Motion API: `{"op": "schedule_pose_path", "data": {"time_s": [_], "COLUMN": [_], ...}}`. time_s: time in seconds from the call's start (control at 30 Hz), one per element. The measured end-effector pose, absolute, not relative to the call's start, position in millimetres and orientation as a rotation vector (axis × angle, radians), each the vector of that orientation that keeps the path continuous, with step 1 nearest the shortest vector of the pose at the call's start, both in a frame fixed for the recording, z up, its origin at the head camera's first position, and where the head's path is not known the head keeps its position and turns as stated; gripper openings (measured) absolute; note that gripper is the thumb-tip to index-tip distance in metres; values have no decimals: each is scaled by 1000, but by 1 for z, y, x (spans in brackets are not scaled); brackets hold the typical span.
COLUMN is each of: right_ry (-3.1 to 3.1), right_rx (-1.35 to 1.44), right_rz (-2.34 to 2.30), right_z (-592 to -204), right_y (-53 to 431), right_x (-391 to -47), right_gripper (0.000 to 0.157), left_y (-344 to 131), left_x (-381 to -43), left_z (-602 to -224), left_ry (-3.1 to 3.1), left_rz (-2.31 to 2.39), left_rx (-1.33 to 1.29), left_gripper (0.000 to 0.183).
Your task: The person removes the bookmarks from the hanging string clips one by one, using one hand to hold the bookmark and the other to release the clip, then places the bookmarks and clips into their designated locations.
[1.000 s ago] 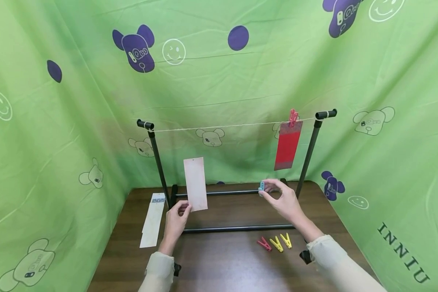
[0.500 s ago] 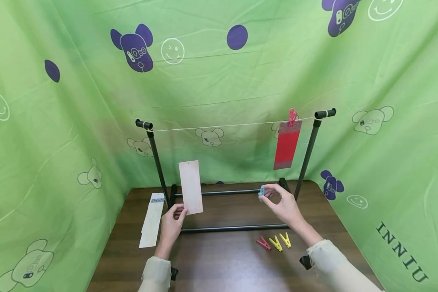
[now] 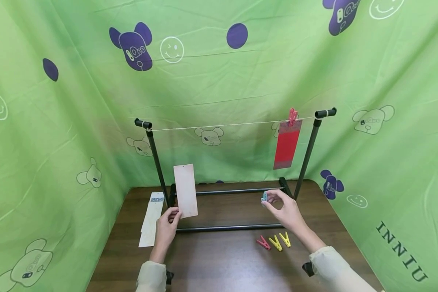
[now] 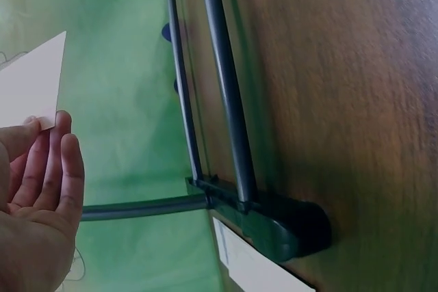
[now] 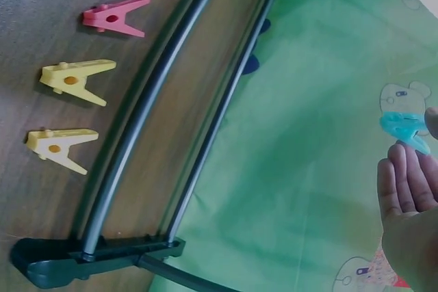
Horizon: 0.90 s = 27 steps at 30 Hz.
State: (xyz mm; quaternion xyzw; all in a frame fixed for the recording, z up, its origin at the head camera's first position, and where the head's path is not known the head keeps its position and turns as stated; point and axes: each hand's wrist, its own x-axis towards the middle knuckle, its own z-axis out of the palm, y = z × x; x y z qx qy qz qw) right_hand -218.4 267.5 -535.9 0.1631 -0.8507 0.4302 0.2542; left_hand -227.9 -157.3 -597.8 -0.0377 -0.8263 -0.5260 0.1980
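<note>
I pinch a pale, flat rectangular card by its lower corner, nearly upright above my left hand; a light-blue plastic clothespin is pinched at the tip of my right hand.

On the surface before you stands a frame, a cloth behind. Its string runs between two posts; near the right end, a clip pins a strip. Loose cards lie left of the frame, three pegs before its right half. Your left fingers hold a single card, your right fingers a lone peg.
</note>
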Motion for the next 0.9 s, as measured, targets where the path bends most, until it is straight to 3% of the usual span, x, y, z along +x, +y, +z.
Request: {"op": "schedule_pose_path", "data": {"time_s": [0.9], "right_ry": [-2302], "right_rx": [371], "right_rz": [1132], "right_z": [-562], "right_y": [284], "right_x": [-195], "right_gripper": [32], "left_y": [-186], "left_x": [-212], "left_z": [-621], "left_ry": [-2329], "left_rz": [-1397], "left_rx": [51], "left_gripper": [8]}}
